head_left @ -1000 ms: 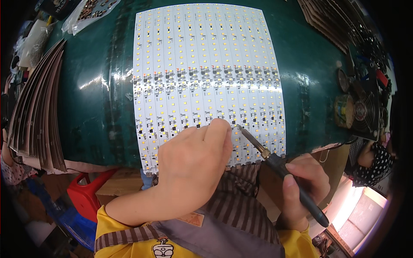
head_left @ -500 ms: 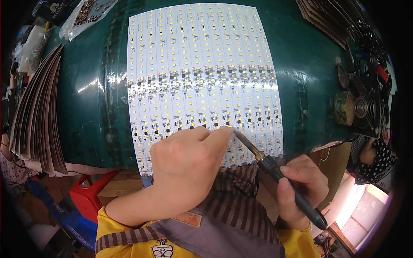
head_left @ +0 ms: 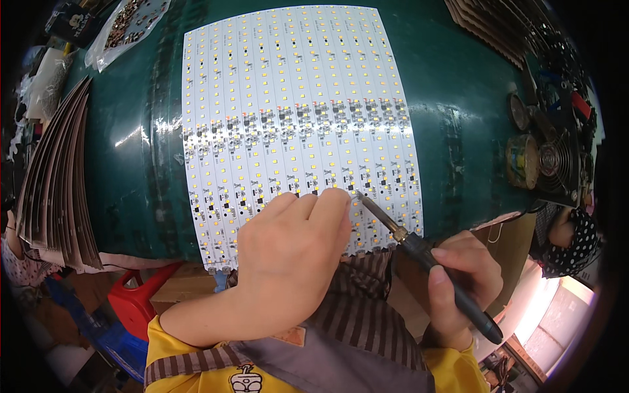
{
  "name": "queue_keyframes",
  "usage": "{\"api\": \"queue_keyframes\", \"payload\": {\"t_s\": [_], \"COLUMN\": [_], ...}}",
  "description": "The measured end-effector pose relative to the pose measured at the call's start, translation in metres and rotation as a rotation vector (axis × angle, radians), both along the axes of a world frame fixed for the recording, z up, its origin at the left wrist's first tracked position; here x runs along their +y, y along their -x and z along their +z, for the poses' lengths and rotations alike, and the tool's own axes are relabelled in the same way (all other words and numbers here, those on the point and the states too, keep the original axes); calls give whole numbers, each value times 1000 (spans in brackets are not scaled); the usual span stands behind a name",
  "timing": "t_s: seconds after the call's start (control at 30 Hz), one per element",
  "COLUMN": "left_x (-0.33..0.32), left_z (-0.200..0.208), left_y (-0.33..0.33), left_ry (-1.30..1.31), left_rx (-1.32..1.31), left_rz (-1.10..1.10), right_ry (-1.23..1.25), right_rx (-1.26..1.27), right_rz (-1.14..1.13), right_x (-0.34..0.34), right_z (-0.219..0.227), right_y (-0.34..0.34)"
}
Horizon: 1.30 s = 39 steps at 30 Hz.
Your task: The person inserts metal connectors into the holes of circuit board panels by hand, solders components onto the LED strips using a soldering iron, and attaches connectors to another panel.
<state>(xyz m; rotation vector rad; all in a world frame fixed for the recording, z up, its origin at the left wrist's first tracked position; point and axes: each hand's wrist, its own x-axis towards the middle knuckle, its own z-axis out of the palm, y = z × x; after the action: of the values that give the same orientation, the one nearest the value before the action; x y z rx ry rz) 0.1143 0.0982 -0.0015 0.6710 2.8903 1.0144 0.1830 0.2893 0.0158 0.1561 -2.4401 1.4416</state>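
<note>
A white panel of side-by-side LED circuit strips [head_left: 304,82] lies in front of me, dotted with yellow LEDs and small black parts. My left hand [head_left: 288,245] rests over its near part, back of the hand up. The fingers are curled and pressed together, and what they hold, if anything, is hidden beneath them. In my right hand [head_left: 470,278] is a soldering iron [head_left: 419,251] with a dark handle, gripped like a pen. Its tip points up and left to the panel, close beside my left fingertips; whether it touches a part is too small to tell.
The panel lies on a green table [head_left: 458,150]. Stacked brown boards [head_left: 56,187] stand at the left, more [head_left: 491,29] at the far right. A bag of small parts [head_left: 131,29] lies far left. Right are a round tin [head_left: 522,162] and a fan [head_left: 557,164]. A red stool [head_left: 134,301] stands below.
The panel has slid a little to the left under my hands. The iron's tip and my left fingertips now sit over a spot farther right on it. Both grips look unchanged.
</note>
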Motion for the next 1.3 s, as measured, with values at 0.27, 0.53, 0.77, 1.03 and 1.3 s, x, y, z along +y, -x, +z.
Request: {"api": "queue_keyframes", "payload": {"t_s": [0.27,0.53,0.77,1.03,1.3], "left_x": [-1,4,13,15,13], "left_z": [2,8,-2,2,6], "left_y": [2,5,1,3,2], "left_ry": [36,123,-11,27,24], "left_rx": [-15,6,-23,-16,-45], "left_rz": [-5,9,-19,-21,-12], "right_ry": [-20,14,27,8,26], "right_rx": [29,43,55,39,49], "right_rz": [11,-24,-78,-12,-22], "right_x": [-1,4,11,14,16], "right_z": [2,2,1,1,-2], "right_y": [3,2,-1,1,2]}}
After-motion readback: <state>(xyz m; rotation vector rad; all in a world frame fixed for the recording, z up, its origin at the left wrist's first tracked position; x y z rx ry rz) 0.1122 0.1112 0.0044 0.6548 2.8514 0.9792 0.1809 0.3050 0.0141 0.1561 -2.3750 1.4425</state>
